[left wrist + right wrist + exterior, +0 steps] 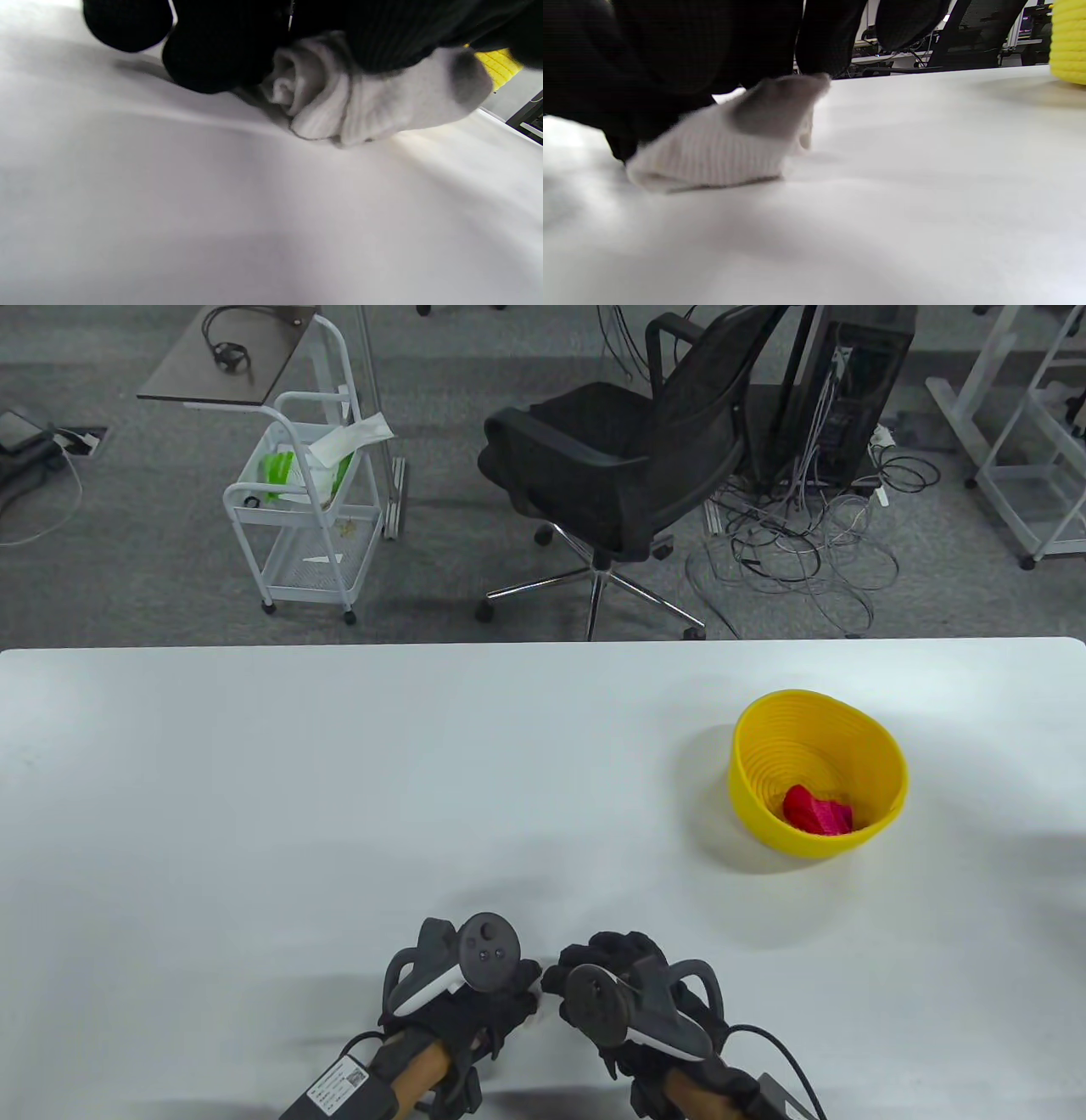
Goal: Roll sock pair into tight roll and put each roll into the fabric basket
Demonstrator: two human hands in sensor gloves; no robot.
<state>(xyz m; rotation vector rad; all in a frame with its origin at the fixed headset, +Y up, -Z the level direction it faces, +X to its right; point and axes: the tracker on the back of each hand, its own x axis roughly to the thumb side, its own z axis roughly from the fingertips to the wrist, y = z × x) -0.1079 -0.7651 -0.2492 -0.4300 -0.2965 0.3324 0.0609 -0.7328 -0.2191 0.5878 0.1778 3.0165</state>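
From above I see my left hand (pixel 462 984) and right hand (pixel 628 993) side by side at the near tabletop (pixel 339 780) edge, the basket (pixel 817 785) far right holding a red roll (pixel 816 809). In the left wrist view my fingers (pixel 220 51) clutch a half-rolled white sock (pixel 360 106) on the tabletop. In the right wrist view my right fingers (pixel 670 63) curl over it too.

Beyond the white table's (pixel 339 780) far edge, at twelve o'clock, a black mesh office chair (pixel 628 466) stands on a chrome star base on grey carpet. At one o'clock a tangle of grey cables (pixel 797 551) lies beside a black computer tower (pixel 848 381). At eleven o'clock stands a white wire trolley (pixel 305 509) holding green and white packets, with a brown desktop (pixel 229 352) just behind it.
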